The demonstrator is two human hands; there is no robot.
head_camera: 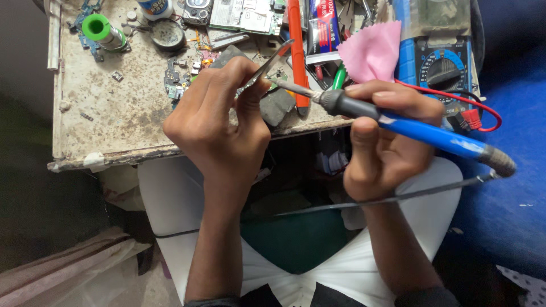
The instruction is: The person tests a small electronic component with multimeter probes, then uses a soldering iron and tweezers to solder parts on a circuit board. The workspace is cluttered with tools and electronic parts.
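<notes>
Head view | left hand (219,122) pinches tweezers (272,59) | right hand (387,136) grips blue soldering iron (421,129) over workbench (114,108)

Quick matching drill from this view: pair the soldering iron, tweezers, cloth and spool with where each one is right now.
Things:
1. soldering iron
2. tweezers
3. pink cloth
4. green spool

Places:
A. bench's far left corner
B. in the left hand
C. on the bench beside the blue multimeter
D. in the right hand

Pairs: 1-D, 2-B, 3-C, 4-A
</notes>
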